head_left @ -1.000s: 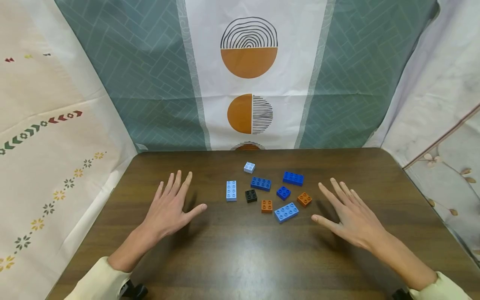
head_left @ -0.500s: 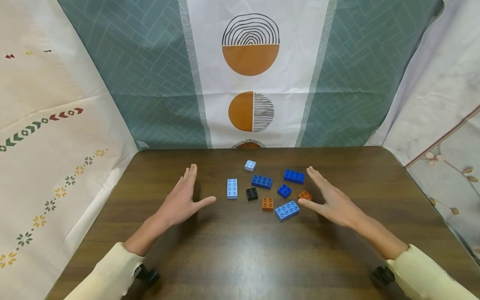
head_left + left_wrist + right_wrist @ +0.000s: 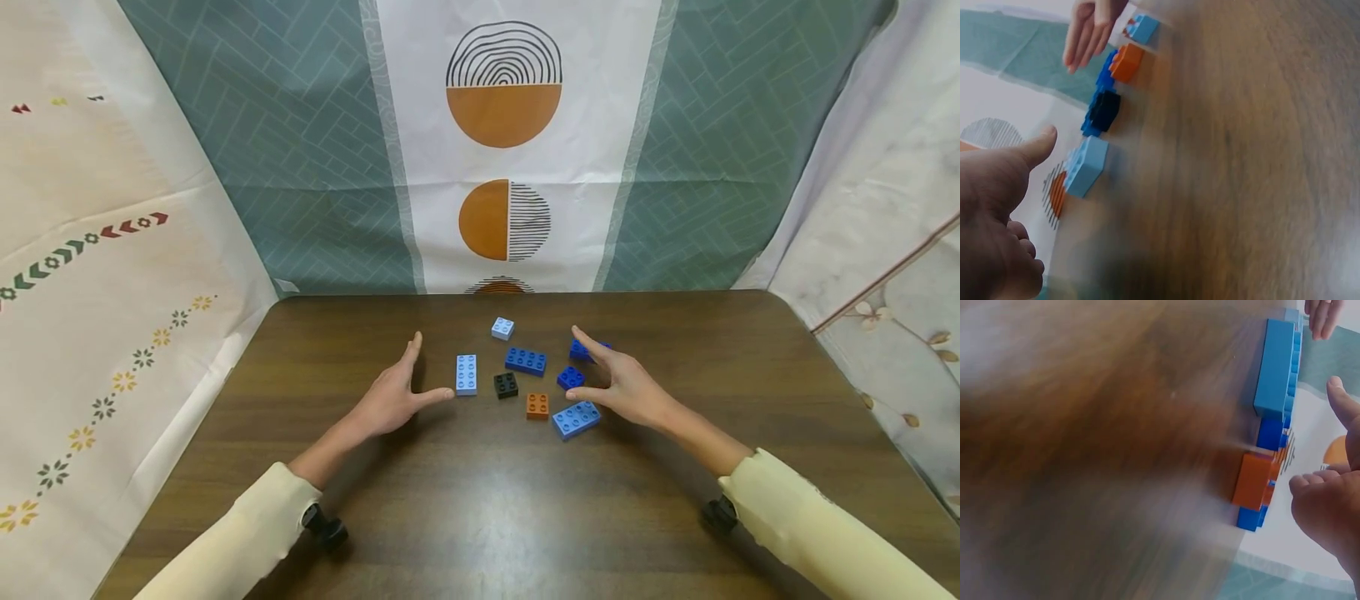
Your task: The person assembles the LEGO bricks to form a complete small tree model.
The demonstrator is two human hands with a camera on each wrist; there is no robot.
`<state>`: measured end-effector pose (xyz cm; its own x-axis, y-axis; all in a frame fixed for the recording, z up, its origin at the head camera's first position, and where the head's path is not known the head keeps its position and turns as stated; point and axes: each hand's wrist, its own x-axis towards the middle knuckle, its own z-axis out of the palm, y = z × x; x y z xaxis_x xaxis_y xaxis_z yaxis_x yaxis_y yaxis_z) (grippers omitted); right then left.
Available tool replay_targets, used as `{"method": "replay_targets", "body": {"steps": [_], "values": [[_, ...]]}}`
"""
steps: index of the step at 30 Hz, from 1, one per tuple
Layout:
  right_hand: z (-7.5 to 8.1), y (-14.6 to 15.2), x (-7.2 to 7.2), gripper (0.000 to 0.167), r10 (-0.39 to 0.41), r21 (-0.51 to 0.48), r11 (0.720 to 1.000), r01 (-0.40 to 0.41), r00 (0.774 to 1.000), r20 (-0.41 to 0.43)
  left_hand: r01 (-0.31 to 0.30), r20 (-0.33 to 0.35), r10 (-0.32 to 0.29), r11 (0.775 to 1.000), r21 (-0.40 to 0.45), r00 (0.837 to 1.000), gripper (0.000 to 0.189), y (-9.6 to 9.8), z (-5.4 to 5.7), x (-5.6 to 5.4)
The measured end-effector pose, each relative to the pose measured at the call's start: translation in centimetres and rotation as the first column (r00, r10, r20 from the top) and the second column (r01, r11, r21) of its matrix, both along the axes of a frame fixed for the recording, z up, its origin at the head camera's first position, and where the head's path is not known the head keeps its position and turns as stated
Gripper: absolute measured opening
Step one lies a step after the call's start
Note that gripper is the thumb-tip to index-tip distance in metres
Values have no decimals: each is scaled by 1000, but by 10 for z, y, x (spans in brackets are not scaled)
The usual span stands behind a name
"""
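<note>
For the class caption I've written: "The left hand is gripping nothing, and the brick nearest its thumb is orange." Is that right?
The colour is wrong. The head view shows that the brick nearest the thumb of the left hand is a light-blue brick; the orange brick lies farther right, past the black brick. The left hand is indeed gripping nothing.

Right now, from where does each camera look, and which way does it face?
Head: on the head, facing forward and down at the table and bricks; left hand, right hand and sleeves show.
Left wrist: on that wrist, facing low across the table toward the bricks; left hand near, right hand beyond.
Right wrist: on that wrist, facing likewise; right hand near, the left hand's fingers at top right.
Shared: head and left wrist show the black brick.
</note>
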<state>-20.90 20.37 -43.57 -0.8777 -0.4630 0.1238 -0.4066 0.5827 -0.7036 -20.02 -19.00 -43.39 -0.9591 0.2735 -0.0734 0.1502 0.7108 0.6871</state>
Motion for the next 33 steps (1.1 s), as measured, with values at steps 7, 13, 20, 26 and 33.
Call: {"method": "replay_targets", "body": {"steps": [7, 13, 20, 26, 33], "values": [[-1, -18, -14, 88, 37, -31, 999, -36, 999, 33, 18, -12, -19, 1000, -20, 1000, 112, 18, -5, 1], [-6, -30, -27, 76, 52, -69, 996, -48, 997, 60, 20, -42, -22, 999, -44, 999, 103, 30, -8, 5], [-10, -38, -38, 68, 52, -45, 998, -50, 997, 52, -14, -100, 8, 999, -51, 995, 95, 41, -13, 5], [-14, -46, -43, 63, 42, -25, 999, -41, 997, 67, -51, -132, 44, 997, -56, 990, 91, 47, -17, 4], [-13, -51, -40, 61, 33, -37, 999, -31, 999, 42, -38, -185, 26, 997, -62, 982, 94, 56, -19, 7]]}}
